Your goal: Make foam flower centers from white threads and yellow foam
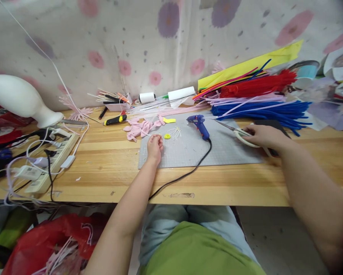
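Note:
My left hand [155, 148] is closed in a pinch over the left part of a grey cutting mat [177, 154]. A thin white stem [146, 133] sticks out leftward from its fingertips. Just right of those fingers lie a small yellow coil [167, 136] and a bunch of short white strands [176, 133]. Pink fuzzy petal-like pieces [137, 129] are heaped beyond the hand, beside a yellow strip [169, 120]. My right hand [260, 135] grips white-handled scissors [243, 138] at the mat's right side, blades pointing left. A blue glue gun [199, 126] rests between both hands.
The glue gun's black cord [185, 176] crosses the table's front edge. A power strip [55, 162] with tangled cables lies left, near a white foam head [19, 97]. Blue pipe cleaners [263, 114] and red ones [254, 88] are piled back right. A utility knife [115, 120] lies behind.

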Demonstrator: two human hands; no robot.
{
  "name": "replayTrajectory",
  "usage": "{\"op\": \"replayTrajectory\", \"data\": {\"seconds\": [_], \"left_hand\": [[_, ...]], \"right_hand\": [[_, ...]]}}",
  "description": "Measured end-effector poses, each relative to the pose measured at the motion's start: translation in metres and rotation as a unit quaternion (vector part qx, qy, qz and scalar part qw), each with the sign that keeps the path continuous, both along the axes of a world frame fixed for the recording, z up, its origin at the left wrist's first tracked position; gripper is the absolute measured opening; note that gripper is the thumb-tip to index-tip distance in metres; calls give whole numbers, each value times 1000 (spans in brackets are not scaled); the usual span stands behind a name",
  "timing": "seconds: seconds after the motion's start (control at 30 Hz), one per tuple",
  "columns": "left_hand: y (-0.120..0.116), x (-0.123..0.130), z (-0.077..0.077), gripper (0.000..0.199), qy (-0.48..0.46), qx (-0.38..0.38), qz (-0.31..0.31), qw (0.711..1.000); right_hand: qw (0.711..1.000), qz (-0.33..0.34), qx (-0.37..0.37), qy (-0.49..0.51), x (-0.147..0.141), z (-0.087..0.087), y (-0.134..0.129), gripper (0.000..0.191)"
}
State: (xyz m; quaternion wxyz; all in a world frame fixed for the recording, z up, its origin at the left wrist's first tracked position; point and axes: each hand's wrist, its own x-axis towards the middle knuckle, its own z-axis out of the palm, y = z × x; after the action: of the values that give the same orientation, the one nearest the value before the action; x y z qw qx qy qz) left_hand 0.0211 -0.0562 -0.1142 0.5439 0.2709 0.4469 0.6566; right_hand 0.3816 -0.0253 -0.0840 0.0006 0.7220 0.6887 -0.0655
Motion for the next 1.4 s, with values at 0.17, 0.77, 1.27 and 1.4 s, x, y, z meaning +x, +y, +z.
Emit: {"op": "replayTrajectory", "data": {"seconds": [0.17, 0.77, 1.27, 1.4], "left_hand": [[-1, 0, 0, 14, 17, -3, 3, 1000], [0, 7, -19, 8, 299, 112, 7, 948], [0, 4, -16, 4, 289, 52, 27, 956], [0, 2, -13, 5, 218, 36, 47, 974]], "right_hand": [[999, 13, -28, -29, -43, -1, 13, 39], [883, 188, -59, 426, -205, -11, 2, 26], [879, 141, 55, 452, -232, -34, 6, 33], [863, 128, 15, 488, -225, -33, 9, 40]]}}
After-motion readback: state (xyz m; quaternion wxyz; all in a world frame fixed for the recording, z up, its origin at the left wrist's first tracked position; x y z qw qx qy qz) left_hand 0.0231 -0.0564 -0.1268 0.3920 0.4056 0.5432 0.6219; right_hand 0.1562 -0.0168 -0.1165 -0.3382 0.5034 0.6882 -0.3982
